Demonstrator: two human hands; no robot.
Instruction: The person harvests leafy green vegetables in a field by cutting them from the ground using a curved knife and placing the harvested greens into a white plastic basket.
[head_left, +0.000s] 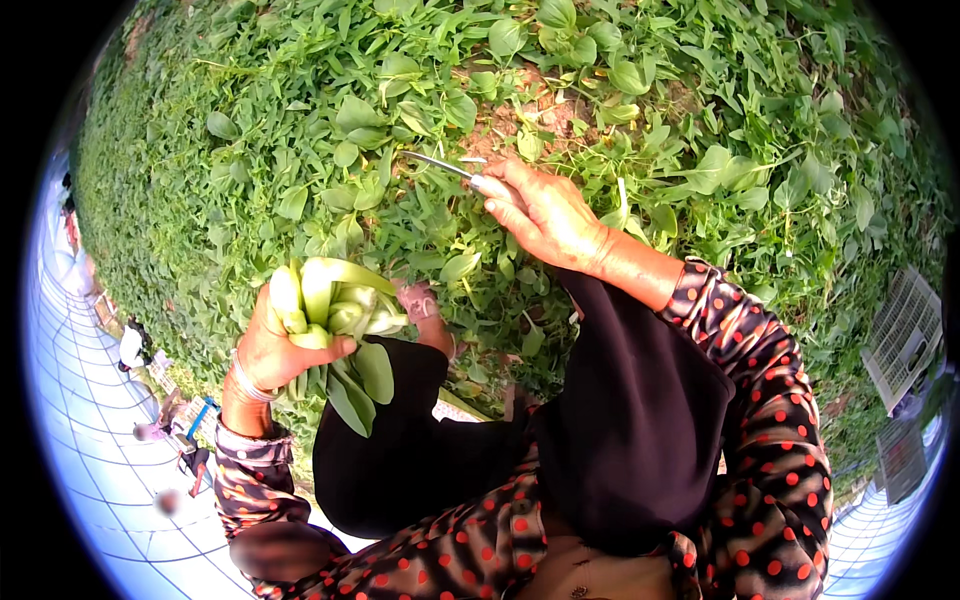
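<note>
My left hand is closed around a bunch of leafy greens, their thick pale stems up and the leaves hanging below the fingers. In my right hand is a small knife with a curved blade that points to the left, over the low plants. Beneath and around the knife grow broad-leaved greens mixed with narrow-leaved plants. A patch of bare soil shows just beyond my right hand.
My knees are bent, in dark trousers. A plastic crate stands at the far right, with another crate beside it. Several people appear small at the left edge, near a blue-edged object.
</note>
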